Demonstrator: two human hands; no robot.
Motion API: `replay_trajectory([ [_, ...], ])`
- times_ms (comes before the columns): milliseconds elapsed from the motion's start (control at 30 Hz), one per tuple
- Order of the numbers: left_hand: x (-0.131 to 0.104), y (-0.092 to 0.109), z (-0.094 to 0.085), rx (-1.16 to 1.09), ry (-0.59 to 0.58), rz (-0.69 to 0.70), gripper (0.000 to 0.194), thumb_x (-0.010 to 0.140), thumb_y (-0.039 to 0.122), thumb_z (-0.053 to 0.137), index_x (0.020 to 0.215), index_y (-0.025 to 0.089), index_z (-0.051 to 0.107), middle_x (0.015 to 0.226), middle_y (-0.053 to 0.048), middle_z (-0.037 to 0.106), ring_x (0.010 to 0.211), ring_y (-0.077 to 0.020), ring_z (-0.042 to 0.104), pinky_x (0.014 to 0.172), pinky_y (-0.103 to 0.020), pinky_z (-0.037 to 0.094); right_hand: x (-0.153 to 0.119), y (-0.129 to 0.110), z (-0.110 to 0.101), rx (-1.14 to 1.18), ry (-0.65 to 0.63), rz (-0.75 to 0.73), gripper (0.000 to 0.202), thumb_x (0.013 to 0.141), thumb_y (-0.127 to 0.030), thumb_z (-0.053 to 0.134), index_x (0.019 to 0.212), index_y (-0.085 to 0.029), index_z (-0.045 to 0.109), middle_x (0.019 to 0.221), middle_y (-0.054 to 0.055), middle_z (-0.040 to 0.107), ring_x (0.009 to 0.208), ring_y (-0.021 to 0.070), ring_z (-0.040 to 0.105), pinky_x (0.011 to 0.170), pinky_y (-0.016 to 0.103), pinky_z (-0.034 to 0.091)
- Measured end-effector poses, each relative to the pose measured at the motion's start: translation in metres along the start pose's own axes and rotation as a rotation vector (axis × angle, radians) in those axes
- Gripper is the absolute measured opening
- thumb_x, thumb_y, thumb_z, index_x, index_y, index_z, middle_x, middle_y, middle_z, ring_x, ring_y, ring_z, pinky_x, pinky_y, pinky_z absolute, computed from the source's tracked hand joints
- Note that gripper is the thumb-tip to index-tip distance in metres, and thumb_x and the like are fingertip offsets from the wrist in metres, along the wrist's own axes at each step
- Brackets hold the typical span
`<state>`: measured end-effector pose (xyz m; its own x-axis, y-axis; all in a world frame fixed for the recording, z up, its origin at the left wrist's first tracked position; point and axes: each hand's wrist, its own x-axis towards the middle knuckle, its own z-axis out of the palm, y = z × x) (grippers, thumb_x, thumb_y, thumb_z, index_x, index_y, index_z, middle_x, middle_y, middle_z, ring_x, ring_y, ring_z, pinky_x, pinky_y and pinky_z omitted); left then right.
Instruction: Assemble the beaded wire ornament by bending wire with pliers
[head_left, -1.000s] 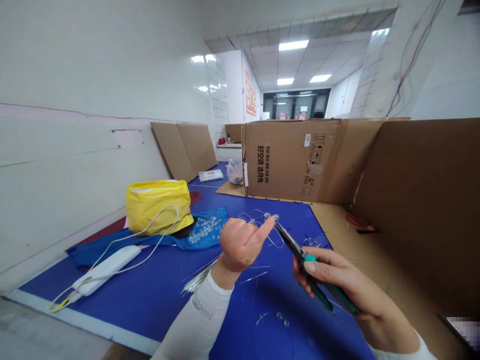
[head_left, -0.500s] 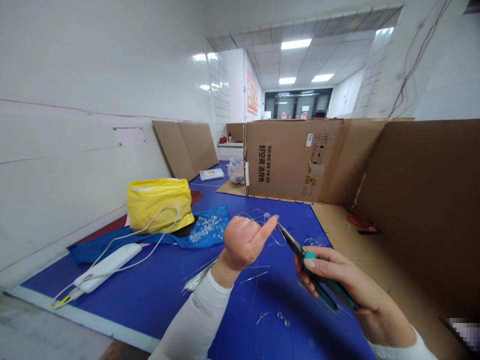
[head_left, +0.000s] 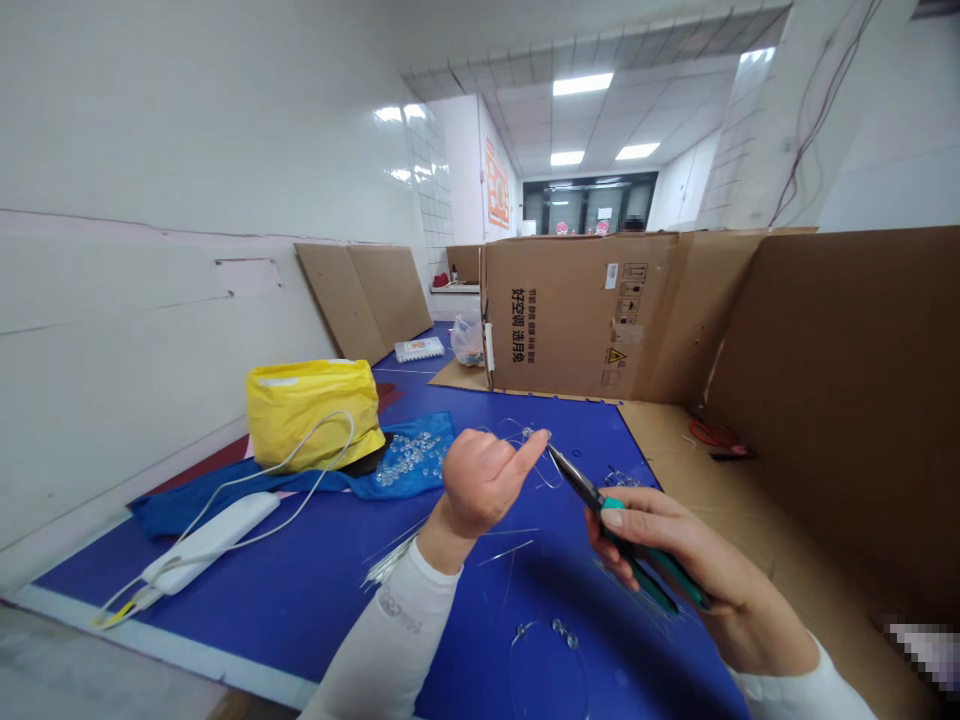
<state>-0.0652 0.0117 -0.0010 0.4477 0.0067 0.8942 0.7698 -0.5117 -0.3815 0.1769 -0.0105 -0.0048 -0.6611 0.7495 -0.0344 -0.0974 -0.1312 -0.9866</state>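
My left hand [head_left: 480,480] is raised over the blue mat [head_left: 300,570], fingers curled, pinching a thin wire piece with clear beads [head_left: 534,436] at its fingertips. My right hand [head_left: 675,570] grips green-handled pliers [head_left: 622,535], whose dark jaws meet the wire right at my left fingertip. A bundle of straight wires [head_left: 394,560] lies on the mat under my left wrist. Near my left sleeve lies a finished wire loop with beads [head_left: 551,640].
A blue cloth with several clear beads [head_left: 409,455] lies beside a yellow bag [head_left: 311,410]. A white power strip [head_left: 202,540] with cable rests at left. Cardboard panels [head_left: 840,380] wall the right side and a big cardboard box [head_left: 570,315] stands behind.
Both hands hold nearly the same pose; the view has shifted slightly, and the pliers stay at the wire by my left fingertip.
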Motion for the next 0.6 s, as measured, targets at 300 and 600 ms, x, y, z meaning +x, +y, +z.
replay_trajectory([
  [300, 0.0007, 0.0009, -0.0001, 0.002, 0.001, -0.024, 0.023, 0.097, 0.01, 0.059, 0.114, 0.016, 0.073, 0.053, 0.006, 0.044, 0.053, -0.0141, 0.04, 0.058, -0.035, 0.024, 0.0014, 0.003, -0.0019, -0.004, -0.015, -0.012, 0.043, 0.081, -0.054, 0.078, 0.075, -0.015, 0.063, 0.063, -0.001, 0.056, 0.054, 0.0091, 0.051, 0.05, 0.021, 0.038],
  [600, 0.0003, 0.0023, 0.002, 0.007, 0.023, -0.052, 0.024, 0.096, 0.009, 0.059, 0.113, 0.018, 0.074, 0.051, 0.006, 0.043, 0.052, -0.014, 0.038, 0.058, -0.035, 0.023, -0.0008, 0.0013, 0.0022, -0.038, -0.013, -0.055, 0.042, 0.082, -0.053, 0.077, 0.071, -0.016, 0.059, 0.064, -0.001, 0.053, 0.055, 0.0096, 0.048, 0.049, 0.022, 0.036],
])
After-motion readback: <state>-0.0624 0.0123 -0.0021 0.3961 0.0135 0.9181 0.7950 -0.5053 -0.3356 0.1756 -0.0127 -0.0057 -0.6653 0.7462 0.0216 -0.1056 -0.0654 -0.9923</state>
